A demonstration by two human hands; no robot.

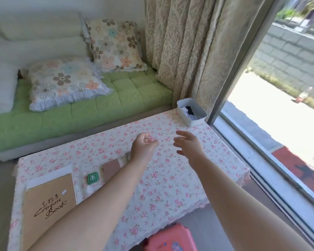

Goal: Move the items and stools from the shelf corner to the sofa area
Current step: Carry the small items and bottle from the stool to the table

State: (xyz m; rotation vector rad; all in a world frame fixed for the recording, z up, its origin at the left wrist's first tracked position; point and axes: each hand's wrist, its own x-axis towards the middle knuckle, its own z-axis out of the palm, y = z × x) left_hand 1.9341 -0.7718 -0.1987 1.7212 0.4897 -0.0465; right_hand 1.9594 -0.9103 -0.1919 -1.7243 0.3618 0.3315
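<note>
Both my arms reach out over a low table covered with a floral cloth, in front of the green sofa. My left hand hovers above the table's middle with fingers loosely curled and nothing in it. My right hand is beside it, fingers spread and relaxed, also holding nothing. A small grey bin with dark and white items inside stands at the table's far right corner. A pink stool shows at the bottom edge, by the table's near side.
A brown "Croquis Book" sketchbook over white paper lies at the table's left, with a small green pouch and a brown card nearby. Two flowered cushions sit on the sofa. A curtain and a glass window bound the right.
</note>
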